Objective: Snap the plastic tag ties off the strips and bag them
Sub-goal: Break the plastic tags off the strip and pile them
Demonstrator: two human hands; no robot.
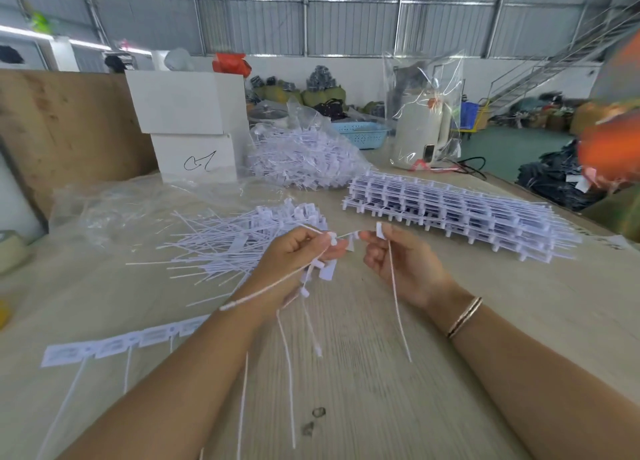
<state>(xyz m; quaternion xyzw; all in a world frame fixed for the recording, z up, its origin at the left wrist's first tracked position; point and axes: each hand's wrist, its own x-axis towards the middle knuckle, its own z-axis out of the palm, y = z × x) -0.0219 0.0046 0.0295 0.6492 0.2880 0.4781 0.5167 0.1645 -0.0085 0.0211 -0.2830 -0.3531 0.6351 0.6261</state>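
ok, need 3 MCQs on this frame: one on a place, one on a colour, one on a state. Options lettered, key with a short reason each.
1. Where is the stack of unsnapped strips on the table?
A. Beyond the right hand
B. Under the left forearm
C. On top of the white boxes

2. What colour is the basket at the far edge?
A. Red
B. Light blue
C. Black

3. What is the right hand doing?
A. Lying flat on the table
B. Pinching a single tag tie
C. Holding the clear bag

Key:
1 A, the stack lies flat behind and to the right of that hand.
2 B, its perforated wall is pale blue.
3 B, fingers pinch the head of one tag tie, its tail hanging down, while the left hand holds a bunch of ties.
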